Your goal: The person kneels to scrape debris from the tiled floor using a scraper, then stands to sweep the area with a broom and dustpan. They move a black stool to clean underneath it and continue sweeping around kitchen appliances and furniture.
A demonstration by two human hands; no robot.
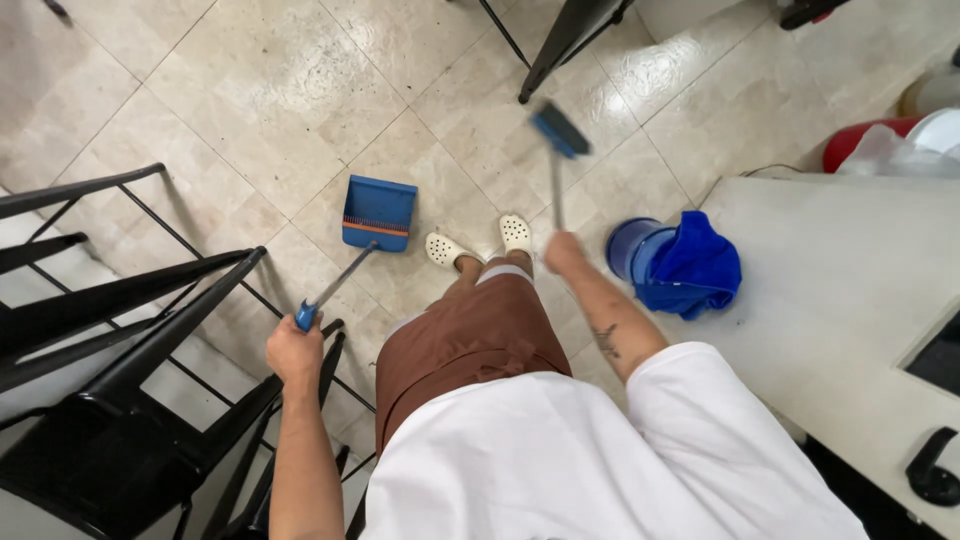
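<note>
Plainly, left hand [293,350] grips dustpan [378,213] handle; right hand [563,252] grips blurred broom [560,131].

The dustpan [378,213] is blue with an orange strip across its mouth and stands on the tiled floor, its long grey handle slanting up to a blue grip. The broom [560,131] has a blue head, blurred, on a thin grey stick, just beside the dustpan.
</note>
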